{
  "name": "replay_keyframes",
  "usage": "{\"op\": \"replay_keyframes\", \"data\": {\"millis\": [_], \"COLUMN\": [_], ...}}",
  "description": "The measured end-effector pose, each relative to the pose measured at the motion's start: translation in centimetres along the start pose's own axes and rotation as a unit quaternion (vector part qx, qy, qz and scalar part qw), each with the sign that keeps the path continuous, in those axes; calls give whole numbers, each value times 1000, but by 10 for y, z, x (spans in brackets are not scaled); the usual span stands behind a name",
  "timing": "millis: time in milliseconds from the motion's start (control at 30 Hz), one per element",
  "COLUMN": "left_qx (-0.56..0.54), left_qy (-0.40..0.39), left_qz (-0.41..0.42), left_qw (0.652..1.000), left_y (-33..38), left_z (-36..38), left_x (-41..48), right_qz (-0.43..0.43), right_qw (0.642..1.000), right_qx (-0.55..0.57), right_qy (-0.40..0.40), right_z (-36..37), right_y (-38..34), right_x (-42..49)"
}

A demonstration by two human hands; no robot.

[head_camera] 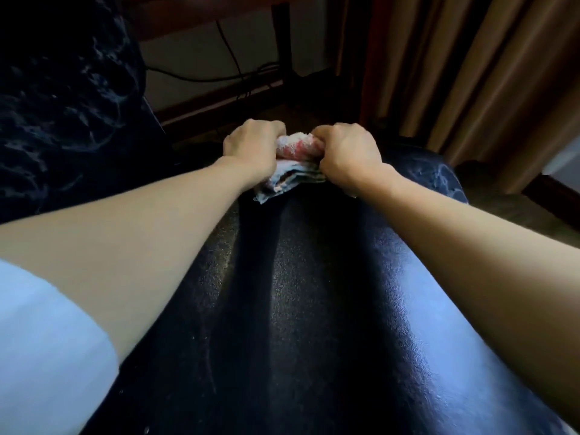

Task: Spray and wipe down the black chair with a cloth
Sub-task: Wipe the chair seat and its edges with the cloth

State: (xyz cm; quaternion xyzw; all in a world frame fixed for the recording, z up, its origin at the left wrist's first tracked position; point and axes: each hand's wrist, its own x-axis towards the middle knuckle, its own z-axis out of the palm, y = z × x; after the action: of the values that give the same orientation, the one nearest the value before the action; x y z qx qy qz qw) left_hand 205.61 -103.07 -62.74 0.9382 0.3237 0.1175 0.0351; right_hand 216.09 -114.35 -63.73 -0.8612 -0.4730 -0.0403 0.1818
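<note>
**While Both Fists Clench the Cloth, the Chair Stretches Away Beneath the Arms**

Where the padded surface of the black chair [298,309] reaches its far end, the cloth [295,164] sits bunched on it, caught between two hands. The left hand [251,146] has its fingers curled down into the left side of the bundle. The right hand [345,155] clenches the right side in the same way, knuckles up. The two fists are close together, with only a strip of fabric showing between them.

The cloth is white with red patches on top and has grey-blue folded layers underneath. It lies crosswise to the chair, its long axis running from one fist to the other. A folded corner sticks out toward the lower left, under the left wrist, and rests on the upholstery.

The chair's grained, shiny black surface runs lengthwise from the bottom of the view straight away toward the hands. Pale streaks mark its rounded far right edge.

Both bare forearms reach out over the chair, and a white sleeve [40,340] shows at lower left. Beyond the hands stand a dark table leg [284,36], a black cable [226,48] against the wall, and tan curtains [470,73] at right. A dark surface veined with white [62,89] fills the upper left.
</note>
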Motion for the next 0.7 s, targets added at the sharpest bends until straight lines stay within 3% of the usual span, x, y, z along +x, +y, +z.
{"op": "replay_keyframes", "data": {"millis": [233,700], "left_qx": [-24,-29], "left_qy": [-42,-130], "left_qz": [-1,-16], "left_qw": [999,991], "left_y": [9,56], "left_z": [-24,-75], "left_x": [-54,-287], "right_qz": [-24,10], "right_qw": [999,994], "right_qx": [9,56], "right_qy": [-46,-92], "right_z": [-19,-62], "right_y": [-11,-53], "right_x": [-48,-282]}}
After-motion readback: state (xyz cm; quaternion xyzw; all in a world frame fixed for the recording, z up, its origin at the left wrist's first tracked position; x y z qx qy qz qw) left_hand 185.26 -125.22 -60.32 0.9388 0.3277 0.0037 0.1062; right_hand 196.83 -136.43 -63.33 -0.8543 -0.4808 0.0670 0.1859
